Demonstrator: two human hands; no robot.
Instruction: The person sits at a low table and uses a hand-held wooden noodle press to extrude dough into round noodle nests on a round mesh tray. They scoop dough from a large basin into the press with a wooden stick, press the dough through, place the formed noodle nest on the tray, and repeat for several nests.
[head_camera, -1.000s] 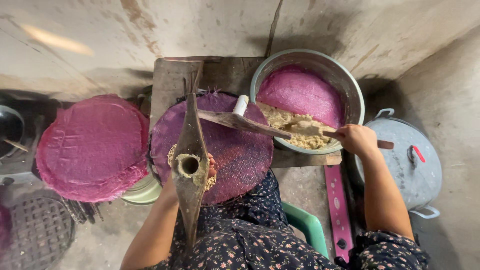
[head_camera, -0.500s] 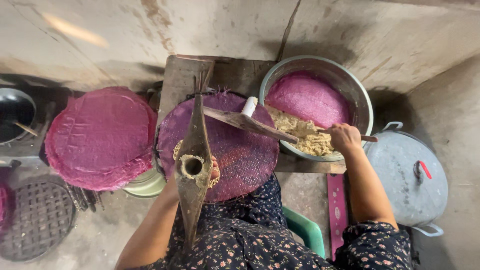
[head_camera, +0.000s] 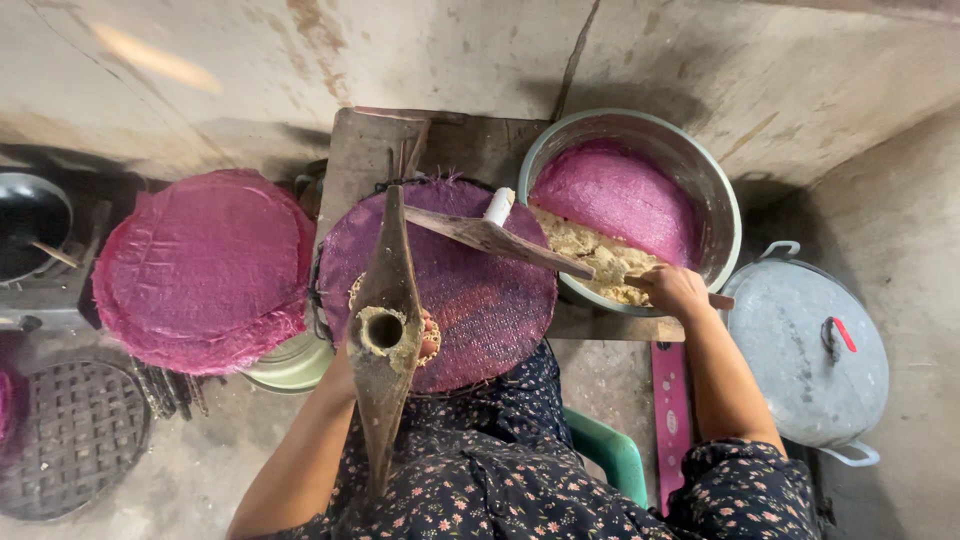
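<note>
My left hand (head_camera: 425, 340) grips a wooden press (head_camera: 383, 330), a long tapered block with a round hole at its middle, and is mostly hidden beneath it. The press hangs over a purple woven mat (head_camera: 470, 290) on a wooden board (head_camera: 380, 150). My right hand (head_camera: 675, 290) is closed on the handle of a flat wooden paddle (head_camera: 500, 240). The paddle slants from the mat across a metal basin (head_camera: 725, 220). Pale yellow dough (head_camera: 595, 255) and another pink mat (head_camera: 620, 195) lie inside the basin.
A stack of pink woven mats (head_camera: 200, 265) lies at the left over a pale bowl (head_camera: 290, 365). A lidded metal pot (head_camera: 810, 350) stands at the right. A dark pan (head_camera: 30, 220) and a black round grate (head_camera: 70, 440) sit at the far left. Concrete wall behind.
The view has shifted a little. My right hand with the paddle handle has drawn slightly back toward the basin's near rim. The press and left hand stay over the mat.
</note>
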